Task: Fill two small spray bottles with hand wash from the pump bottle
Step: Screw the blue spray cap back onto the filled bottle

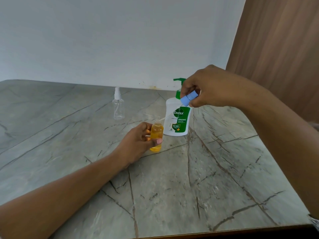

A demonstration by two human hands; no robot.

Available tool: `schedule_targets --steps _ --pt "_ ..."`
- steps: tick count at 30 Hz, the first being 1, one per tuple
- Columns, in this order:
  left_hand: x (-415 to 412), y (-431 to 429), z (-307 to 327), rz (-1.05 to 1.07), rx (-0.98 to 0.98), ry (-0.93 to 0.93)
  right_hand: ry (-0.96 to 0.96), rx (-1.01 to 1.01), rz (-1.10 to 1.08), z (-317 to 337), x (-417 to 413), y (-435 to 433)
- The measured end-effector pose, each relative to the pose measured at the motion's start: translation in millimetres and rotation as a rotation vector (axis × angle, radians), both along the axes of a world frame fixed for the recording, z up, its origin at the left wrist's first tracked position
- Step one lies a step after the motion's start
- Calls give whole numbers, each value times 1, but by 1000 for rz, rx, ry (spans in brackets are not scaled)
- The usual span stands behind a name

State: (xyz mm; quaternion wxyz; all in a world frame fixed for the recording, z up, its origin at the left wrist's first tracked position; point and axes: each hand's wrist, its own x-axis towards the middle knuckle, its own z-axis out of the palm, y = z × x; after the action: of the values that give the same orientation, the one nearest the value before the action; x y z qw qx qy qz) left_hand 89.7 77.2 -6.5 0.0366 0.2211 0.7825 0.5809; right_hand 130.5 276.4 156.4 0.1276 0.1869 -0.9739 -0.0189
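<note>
Left grip (138, 140) curls round the small amber-filled clear spray bottle (156, 133) on the grey marbled bench (189, 178). Right grip (212, 88) pinches its blue spray cap (188, 99), tube tip at the neck. Recapping, likely: next, guide the tube straight in.

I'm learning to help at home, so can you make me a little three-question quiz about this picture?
1. True or false: the small bottle in the left hand holds yellow liquid.
2. What colour is the spray cap gripped by the right hand? A red, B blue, C black.
3. Fill in: the clear spray bottle at the back, left of the pump bottle, looks ____.

Key: 1 true; 2 B; 3 empty.
</note>
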Motion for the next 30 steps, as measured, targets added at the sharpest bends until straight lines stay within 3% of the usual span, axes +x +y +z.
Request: schedule_targets --steps 10,19,30 --pt "0 1 2 -9 20 -26 -91 27 129 6 -20 -27" --pt "-2 -1 2 -41 57 -78 -347 -178 155 -5 -35 -38" --pt "-3 0 3 -39 53 -78 -410 -56 179 -18 -41 -40"
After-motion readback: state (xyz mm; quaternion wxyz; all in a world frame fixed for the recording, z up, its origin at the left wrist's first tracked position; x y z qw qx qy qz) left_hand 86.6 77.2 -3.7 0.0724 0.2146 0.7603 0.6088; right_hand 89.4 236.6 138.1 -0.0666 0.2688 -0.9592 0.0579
